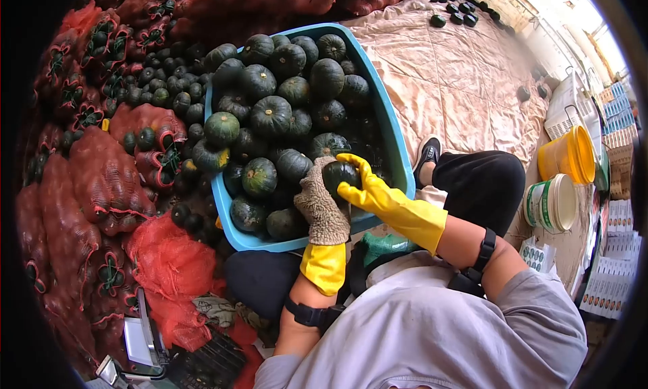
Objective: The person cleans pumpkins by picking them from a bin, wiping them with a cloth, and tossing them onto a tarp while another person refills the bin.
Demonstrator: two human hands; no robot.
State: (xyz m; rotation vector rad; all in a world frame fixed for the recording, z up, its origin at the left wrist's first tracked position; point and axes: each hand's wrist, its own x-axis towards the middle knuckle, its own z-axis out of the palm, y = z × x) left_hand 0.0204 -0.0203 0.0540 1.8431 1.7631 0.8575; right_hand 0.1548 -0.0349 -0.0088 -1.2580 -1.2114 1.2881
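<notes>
A dark green pumpkin (335, 178) is gripped between my two hands over the near right part of a blue tub (398, 146). My left hand (322, 203), in a fuzzy brown-grey cloth mitt over a yellow rubber glove, presses against its left side. On the other side my right hand (364, 186), in a yellow rubber glove, curls its fingers around the top and right. Many more green pumpkins (271, 116) fill the tub, some with an orange patch. Shadow hides the tub's contents just beyond my right hand.
Red mesh sacks (108, 180) of pumpkins are piled on the left, with loose pumpkins (169, 78) among them. A pale sheet (452, 72) covers the floor at the back right. Yellow (567, 154) and white buckets (550, 203) stand at the right, beside stacked cartons (611, 274).
</notes>
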